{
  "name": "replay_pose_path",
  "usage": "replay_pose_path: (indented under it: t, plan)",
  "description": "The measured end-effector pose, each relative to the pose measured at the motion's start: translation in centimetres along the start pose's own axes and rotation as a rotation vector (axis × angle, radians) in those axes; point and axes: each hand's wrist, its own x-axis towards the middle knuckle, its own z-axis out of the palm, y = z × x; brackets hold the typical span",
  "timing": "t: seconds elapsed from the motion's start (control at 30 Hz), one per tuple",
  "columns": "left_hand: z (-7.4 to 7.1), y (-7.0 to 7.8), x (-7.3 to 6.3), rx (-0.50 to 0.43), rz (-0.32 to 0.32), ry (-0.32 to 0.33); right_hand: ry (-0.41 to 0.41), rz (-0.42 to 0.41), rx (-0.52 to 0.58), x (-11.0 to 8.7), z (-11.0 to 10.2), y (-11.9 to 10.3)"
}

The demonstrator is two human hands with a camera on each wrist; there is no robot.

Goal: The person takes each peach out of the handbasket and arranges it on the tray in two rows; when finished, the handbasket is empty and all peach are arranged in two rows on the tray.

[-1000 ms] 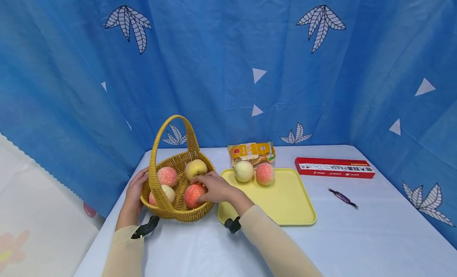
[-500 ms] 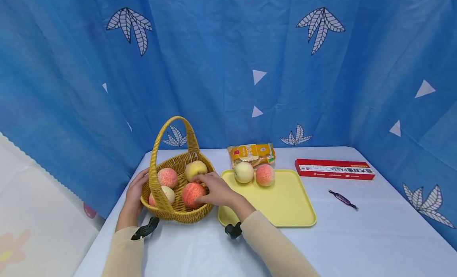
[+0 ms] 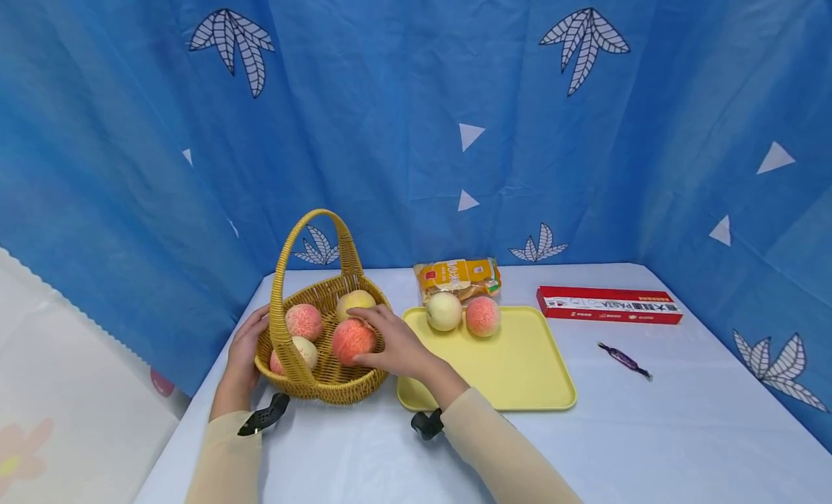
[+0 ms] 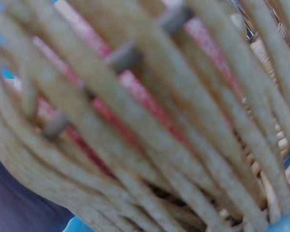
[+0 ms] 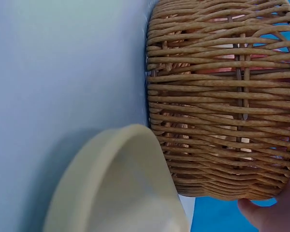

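- Pinching with the thumb and fingers of the right hand (image 3: 398, 345), held the red peach (image 3: 353, 342) inside the wicker basket (image 3: 341, 394), toward its right side.
- Shifted that peach slightly higher in the head view than a second ago, covering more of the yellow fruit (image 3: 354, 300) behind.
- Kept the left hand (image 3: 245, 352) against the basket's left side, as before; could not tell the bend of its fingers at the rim.
- Left the pink peach (image 3: 303, 322) in the basket undisturbed, likewise the yellow tray (image 3: 520, 356).
- Read "PASTA" on the red box (image 3: 609, 305), beside Chinese characters.
- Saw Chinese writing on the orange packet (image 3: 458, 279) behind the tray, too small for sure reading.
- Noticed unreadable marks on the purple-wrapped sweet (image 3: 625, 359) on the bench (image 3: 325, 446).
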Motion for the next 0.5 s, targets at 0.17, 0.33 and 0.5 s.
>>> replay_pose_path:
  t: [0.17, 0.33, 0.5]
  plan:
    - [0.1, 0.0, 0.0, -0.012, 0.001, -0.003, 0.025, 0.027, 0.089, -0.6, -0.4, -0.2]
    - [0.2, 0.0, 0.0, -0.031, 0.003, 0.006, 0.053, 0.038, 0.197, -1.1, -0.9, -0.3]
    - [0.2, 0.1, -0.1, -0.033, -0.001, 0.021, 0.122, 0.047, 0.286, -1.7, -1.3, 0.0]
